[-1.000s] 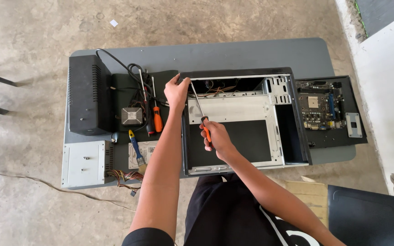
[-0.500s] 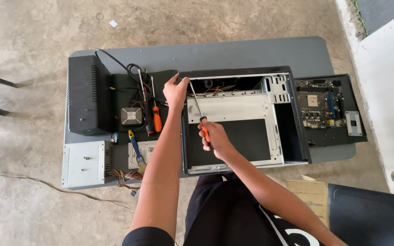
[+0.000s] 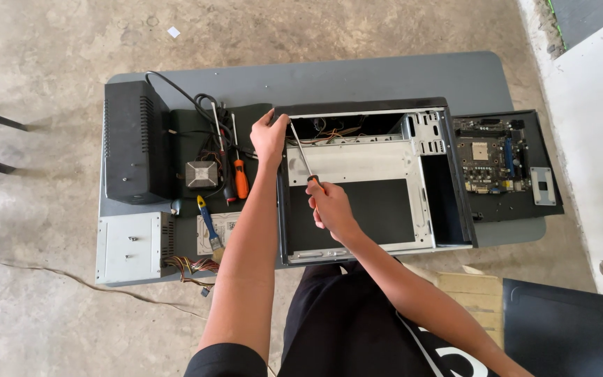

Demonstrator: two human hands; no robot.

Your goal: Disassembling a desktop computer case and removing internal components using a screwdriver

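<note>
An open computer case (image 3: 427, 174) lies flat on a grey table (image 3: 385, 77). My left hand (image 3: 269, 136) grips the case's far left corner. My right hand (image 3: 329, 206) holds a screwdriver with an orange and black handle; its long shaft (image 3: 299, 152) points into the case's far left corner, close to my left hand. Loose cables show inside the case along its far wall.
Left of the case lie a black box (image 3: 134, 143), a heatsink fan (image 3: 201, 174), two more screwdrivers (image 3: 240, 178), a brush (image 3: 209, 223), a hard drive and a power supply (image 3: 134, 244). A motherboard (image 3: 493, 157) rests on a black panel at the right. Another black panel (image 3: 567, 324) lies on the floor.
The view and both hands have barely shifted. The screwdriver stays aimed at the same corner of the case.
</note>
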